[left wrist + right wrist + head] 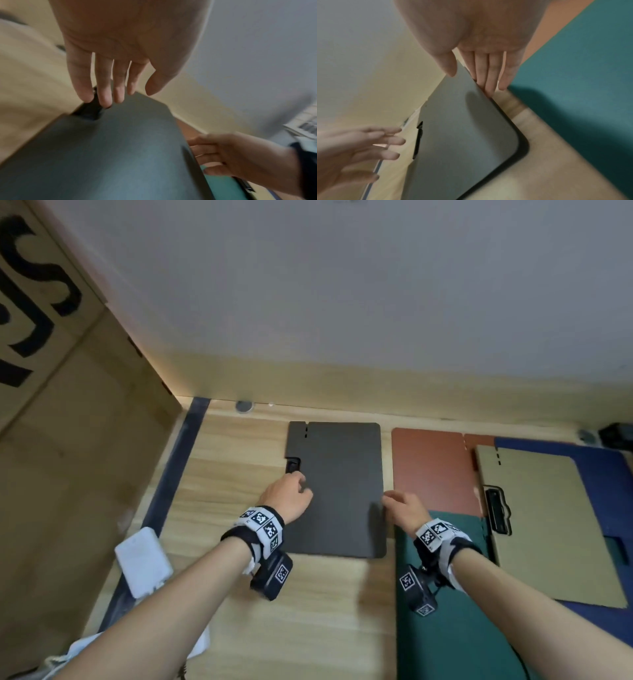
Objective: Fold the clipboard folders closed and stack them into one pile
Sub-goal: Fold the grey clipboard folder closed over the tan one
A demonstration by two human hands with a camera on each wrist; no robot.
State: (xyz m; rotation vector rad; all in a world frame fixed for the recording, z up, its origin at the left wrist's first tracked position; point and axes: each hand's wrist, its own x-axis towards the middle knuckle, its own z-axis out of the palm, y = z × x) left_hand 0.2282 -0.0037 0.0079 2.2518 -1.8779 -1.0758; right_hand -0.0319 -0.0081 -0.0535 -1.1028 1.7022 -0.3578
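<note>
Black folder (337, 491) lies folded shut on the table (308, 611), just left of the red folder (431, 470), left hand (287, 498) and right hand (404, 506) flanking its edges, each grip released; next likely gripping it for stacking.

A plain indoor work corner, maybe an office or storeroom: a light wood-grain table (239, 628) set against a bare pale wall (342, 285), with a big printed cardboard box (68, 422) at the left of the frame and coloured clipboard folders (435, 467) laid out at the right.
</note>
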